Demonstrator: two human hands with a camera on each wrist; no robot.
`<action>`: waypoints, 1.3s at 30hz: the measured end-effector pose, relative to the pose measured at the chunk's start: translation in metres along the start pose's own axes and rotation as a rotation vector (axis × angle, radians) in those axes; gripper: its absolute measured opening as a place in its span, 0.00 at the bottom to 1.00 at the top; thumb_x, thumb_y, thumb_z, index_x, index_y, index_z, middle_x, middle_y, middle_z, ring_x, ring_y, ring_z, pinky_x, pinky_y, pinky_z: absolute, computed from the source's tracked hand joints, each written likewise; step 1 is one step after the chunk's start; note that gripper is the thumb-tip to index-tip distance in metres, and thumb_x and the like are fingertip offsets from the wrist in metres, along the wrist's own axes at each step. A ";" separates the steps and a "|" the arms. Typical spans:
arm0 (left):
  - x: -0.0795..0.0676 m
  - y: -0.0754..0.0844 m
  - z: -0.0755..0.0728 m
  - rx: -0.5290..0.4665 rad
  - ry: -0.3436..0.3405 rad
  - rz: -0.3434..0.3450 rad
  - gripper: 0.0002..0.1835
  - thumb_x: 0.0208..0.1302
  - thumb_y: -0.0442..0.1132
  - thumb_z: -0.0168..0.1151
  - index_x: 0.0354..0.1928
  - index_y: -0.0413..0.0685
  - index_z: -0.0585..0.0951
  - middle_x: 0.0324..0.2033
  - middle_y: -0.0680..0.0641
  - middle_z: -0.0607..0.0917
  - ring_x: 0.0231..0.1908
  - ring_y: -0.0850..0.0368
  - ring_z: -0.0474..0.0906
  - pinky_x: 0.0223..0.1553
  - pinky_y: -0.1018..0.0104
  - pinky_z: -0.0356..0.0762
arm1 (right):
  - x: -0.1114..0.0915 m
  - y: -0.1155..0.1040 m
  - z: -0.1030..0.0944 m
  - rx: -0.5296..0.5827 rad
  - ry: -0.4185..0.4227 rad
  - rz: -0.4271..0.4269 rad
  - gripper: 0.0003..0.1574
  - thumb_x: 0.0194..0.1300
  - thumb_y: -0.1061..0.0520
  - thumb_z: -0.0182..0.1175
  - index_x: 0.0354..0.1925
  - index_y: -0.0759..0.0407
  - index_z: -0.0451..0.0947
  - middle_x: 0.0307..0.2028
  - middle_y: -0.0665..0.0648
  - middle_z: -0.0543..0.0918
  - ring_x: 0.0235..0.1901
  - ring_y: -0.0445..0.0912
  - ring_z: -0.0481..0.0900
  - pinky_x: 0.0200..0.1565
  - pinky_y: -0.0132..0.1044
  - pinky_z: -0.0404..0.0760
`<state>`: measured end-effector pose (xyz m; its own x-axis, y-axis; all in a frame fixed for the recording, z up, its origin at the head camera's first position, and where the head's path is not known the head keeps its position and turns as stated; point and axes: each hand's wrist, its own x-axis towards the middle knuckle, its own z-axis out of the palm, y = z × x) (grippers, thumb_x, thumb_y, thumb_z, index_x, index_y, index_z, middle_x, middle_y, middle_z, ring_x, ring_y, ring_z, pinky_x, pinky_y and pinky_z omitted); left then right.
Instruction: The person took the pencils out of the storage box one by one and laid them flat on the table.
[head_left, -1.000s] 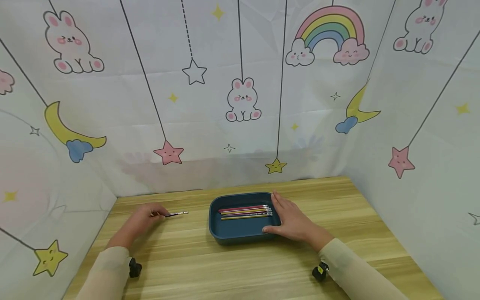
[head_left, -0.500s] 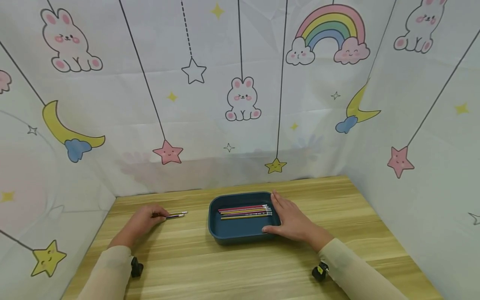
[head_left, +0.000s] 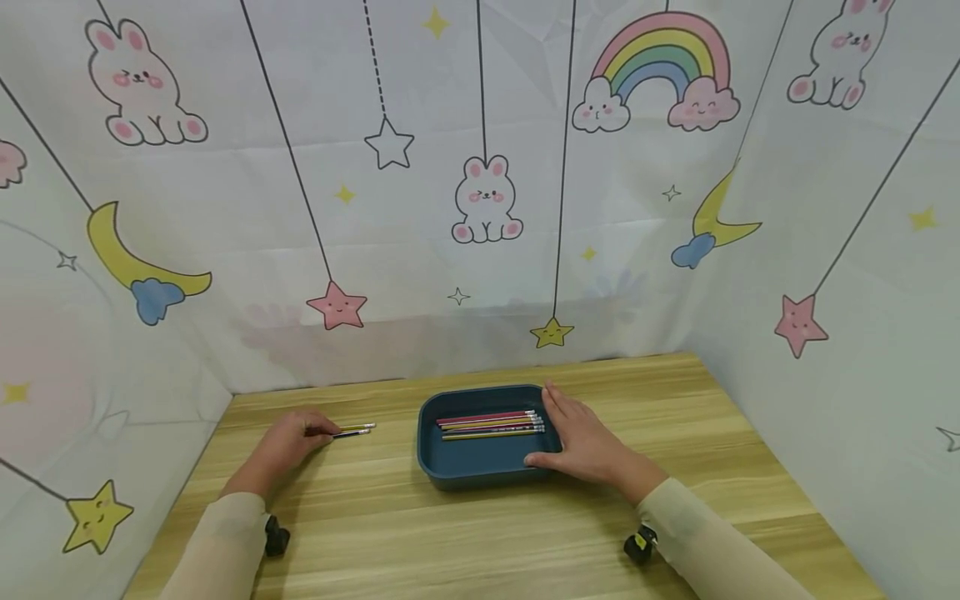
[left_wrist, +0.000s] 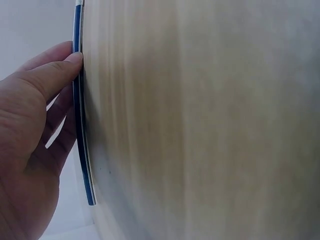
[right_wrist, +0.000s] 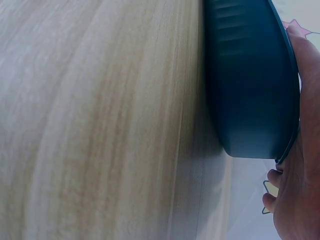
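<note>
At the left of the table, my left hand (head_left: 288, 442) pinches a dark blue pencil (left_wrist: 81, 135) between thumb and fingers, low over the wood. Its eraser end points right in the head view. Just behind it a yellow pencil (head_left: 360, 427) sticks out from beside the fingertips, partly hidden by the hand. My right hand (head_left: 585, 442) holds the right end of a dark blue tray (head_left: 480, 481), thumb over the near rim and fingers at the far corner. Several pencils (head_left: 491, 426) in red, yellow and dark colours lie side by side in the tray, erasers to the right.
The wood-patterned table (head_left: 450, 542) ends at a white printed cloth (head_left: 405, 250) hung behind and at both sides. Both wrists carry small black cameras (head_left: 277, 537). Bare wood lies between the left-hand pencils and the tray.
My left hand has shifted slightly right and nearer. The dark pencil has come toward the front, so the yellow one now shows separately behind it. My right hand and the tray have stayed put.
</note>
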<state>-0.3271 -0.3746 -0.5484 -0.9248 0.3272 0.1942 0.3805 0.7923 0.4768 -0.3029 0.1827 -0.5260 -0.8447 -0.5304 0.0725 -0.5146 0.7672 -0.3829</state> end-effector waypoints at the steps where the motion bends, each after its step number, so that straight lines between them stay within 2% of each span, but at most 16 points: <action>1: 0.000 0.000 0.000 -0.001 -0.001 -0.003 0.11 0.69 0.26 0.75 0.44 0.51 0.96 0.45 0.49 0.91 0.48 0.45 0.88 0.51 0.45 0.86 | 0.000 0.000 0.000 -0.002 -0.001 0.001 0.77 0.70 0.18 0.62 0.89 0.64 0.42 0.89 0.64 0.43 0.87 0.63 0.48 0.81 0.67 0.52; 13: -0.002 0.002 0.000 0.009 0.012 -0.003 0.10 0.67 0.27 0.77 0.44 0.52 0.95 0.44 0.50 0.92 0.46 0.48 0.89 0.49 0.50 0.87 | -0.001 0.001 0.002 -0.003 -0.003 0.008 0.77 0.70 0.18 0.62 0.89 0.64 0.41 0.89 0.63 0.42 0.87 0.62 0.48 0.82 0.66 0.52; 20: -0.003 0.003 -0.001 -0.009 0.013 -0.048 0.09 0.68 0.30 0.78 0.44 0.53 0.96 0.44 0.50 0.92 0.47 0.47 0.88 0.50 0.47 0.87 | -0.002 -0.001 0.000 0.006 -0.001 0.006 0.77 0.71 0.19 0.63 0.89 0.64 0.42 0.89 0.64 0.43 0.87 0.63 0.48 0.81 0.67 0.52; 24: -0.002 0.007 -0.004 -0.023 0.003 -0.096 0.07 0.70 0.32 0.77 0.44 0.53 0.95 0.45 0.49 0.92 0.48 0.47 0.88 0.51 0.44 0.86 | -0.002 -0.001 -0.001 0.002 -0.004 0.004 0.77 0.71 0.18 0.62 0.89 0.64 0.42 0.89 0.64 0.43 0.87 0.63 0.48 0.81 0.67 0.52; 27: 0.000 0.014 -0.008 -0.033 -0.014 -0.134 0.05 0.72 0.34 0.76 0.45 0.52 0.95 0.46 0.48 0.92 0.48 0.47 0.87 0.52 0.43 0.86 | -0.002 -0.001 -0.001 0.001 -0.006 0.003 0.77 0.71 0.18 0.62 0.89 0.65 0.42 0.89 0.65 0.43 0.87 0.63 0.48 0.81 0.67 0.52; 31: 0.006 0.027 -0.014 -0.040 -0.025 -0.144 0.07 0.77 0.38 0.72 0.51 0.48 0.93 0.48 0.48 0.91 0.48 0.48 0.85 0.52 0.43 0.85 | -0.001 -0.001 -0.001 0.001 -0.008 0.005 0.77 0.71 0.19 0.63 0.89 0.65 0.42 0.89 0.64 0.43 0.87 0.63 0.47 0.82 0.67 0.51; 34: 0.013 0.042 -0.018 -0.035 -0.034 -0.128 0.11 0.80 0.42 0.70 0.55 0.46 0.92 0.48 0.49 0.90 0.48 0.50 0.85 0.51 0.45 0.85 | 0.000 -0.001 -0.001 0.000 -0.008 0.004 0.77 0.71 0.19 0.63 0.89 0.64 0.42 0.89 0.64 0.43 0.87 0.62 0.47 0.82 0.67 0.51; 39: 0.027 0.076 -0.023 -0.003 -0.039 -0.078 0.12 0.82 0.44 0.68 0.57 0.47 0.91 0.46 0.52 0.89 0.47 0.52 0.84 0.52 0.44 0.84 | 0.000 -0.001 -0.001 0.003 -0.005 0.001 0.77 0.71 0.18 0.62 0.89 0.65 0.42 0.89 0.65 0.43 0.87 0.63 0.47 0.81 0.67 0.51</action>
<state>-0.3235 -0.3172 -0.4870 -0.9509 0.2840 0.1227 0.3069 0.8149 0.4918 -0.3023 0.1825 -0.5247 -0.8443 -0.5316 0.0678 -0.5136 0.7664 -0.3857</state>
